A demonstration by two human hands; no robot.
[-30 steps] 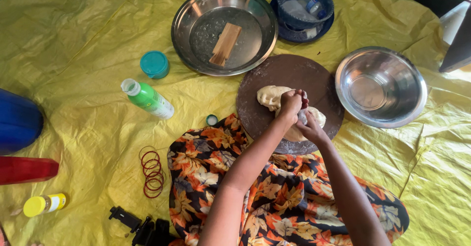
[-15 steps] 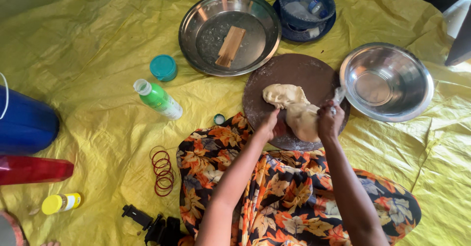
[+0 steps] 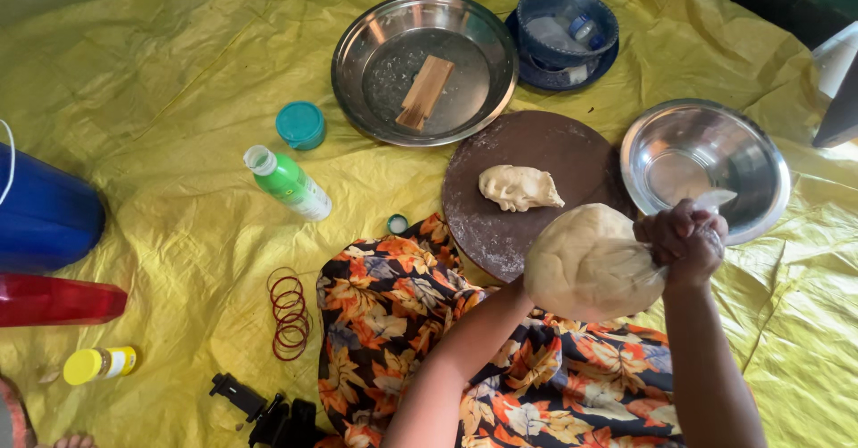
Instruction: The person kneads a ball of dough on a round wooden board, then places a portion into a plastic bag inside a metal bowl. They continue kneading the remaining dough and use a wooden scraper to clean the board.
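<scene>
A big round ball of pale dough inside a clear plastic bag [image 3: 590, 260] is held up over my lap, in front of the brown round board [image 3: 554, 144]. My right hand [image 3: 684, 238] is closed around the bag's twisted neck, near the rim of the steel bowl [image 3: 706, 158]. My left forearm runs up under the bag and my left hand cups it from below, mostly hidden by the dough. A small lump of dough [image 3: 518, 187] lies on the board.
On the yellow sheet [image 3: 161, 73] are a steel plate [image 3: 357, 55] holding a wooden piece [image 3: 426, 91], a blue bowl [image 3: 567, 24], a green bottle [image 3: 288, 182], a teal lid [image 3: 300, 124], red rubber bands [image 3: 289, 314] and a blue bucket [image 3: 45, 211].
Both hands were working the dough on the board. Now the large bagged ball is lifted off it toward my lap and right, leaving a small lump behind.
</scene>
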